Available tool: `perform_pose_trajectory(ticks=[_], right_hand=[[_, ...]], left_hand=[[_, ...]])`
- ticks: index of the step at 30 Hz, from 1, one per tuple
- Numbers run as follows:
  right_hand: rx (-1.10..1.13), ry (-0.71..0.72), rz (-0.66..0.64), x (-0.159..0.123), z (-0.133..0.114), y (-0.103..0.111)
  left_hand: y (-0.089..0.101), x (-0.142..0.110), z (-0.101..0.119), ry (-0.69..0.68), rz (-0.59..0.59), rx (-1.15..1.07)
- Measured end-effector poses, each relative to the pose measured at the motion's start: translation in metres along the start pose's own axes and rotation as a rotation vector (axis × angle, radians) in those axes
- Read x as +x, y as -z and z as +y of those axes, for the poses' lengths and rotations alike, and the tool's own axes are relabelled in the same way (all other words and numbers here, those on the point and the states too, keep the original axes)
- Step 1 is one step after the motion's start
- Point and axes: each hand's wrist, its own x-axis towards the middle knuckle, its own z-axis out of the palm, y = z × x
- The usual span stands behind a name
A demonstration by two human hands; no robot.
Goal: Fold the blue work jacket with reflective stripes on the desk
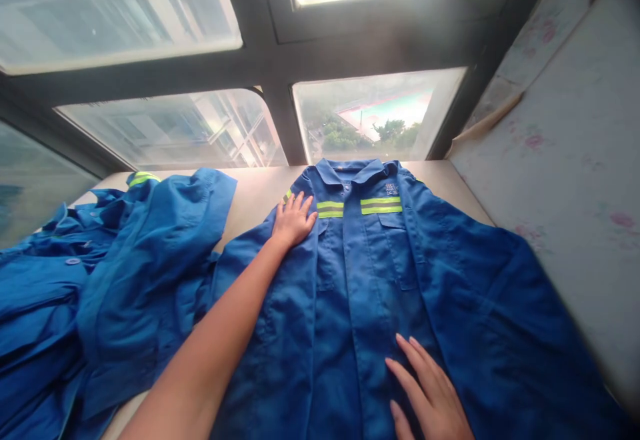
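Observation:
A blue work jacket [330,320] lies front up before me, its collar toward the window. Yellow-green and grey reflective strips cross its chest, and a small pale emblem sits above the strip on the right. My left hand [295,220] rests flat on the jacket near the left shoulder, fingers spread. Lower down, my right hand [430,393] is over the front of the jacket with its fingers apart; whether it touches the cloth I cannot tell. Both jacket sleeves spread outward to the sides.
More blue garments [145,273] lie rumpled in a heap at the left, close to the jacket. A pale sill [255,193] runs under the grey-framed window [277,60]. On the right, a flower-patterned wall [560,147] with peeling paper borders the surface.

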Motion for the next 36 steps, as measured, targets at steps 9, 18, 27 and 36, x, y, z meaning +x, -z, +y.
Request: perform_pose_trajectory(ticks=[9, 18, 27, 36], right_hand=[[0.063, -0.221, 0.001, 0.236, 0.147, -0.011], [-0.235, -0.231, -0.339, 0.395, 0.239, -0.057], [-0.281, -0.311, -0.441, 0.419, 0.249, -0.058], [-0.252, -0.396, -0.434, 0.418, 0.250, -0.071]], left_hand=[[0.001, -0.002, -0.002, -0.004, 0.034, -0.007], [-0.005, -0.004, -0.003, -0.020, 0.100, -0.034], [-0.007, -0.004, -0.003, -0.024, 0.131, -0.058], [-0.008, -0.005, -0.003, -0.025, 0.158, -0.070]])
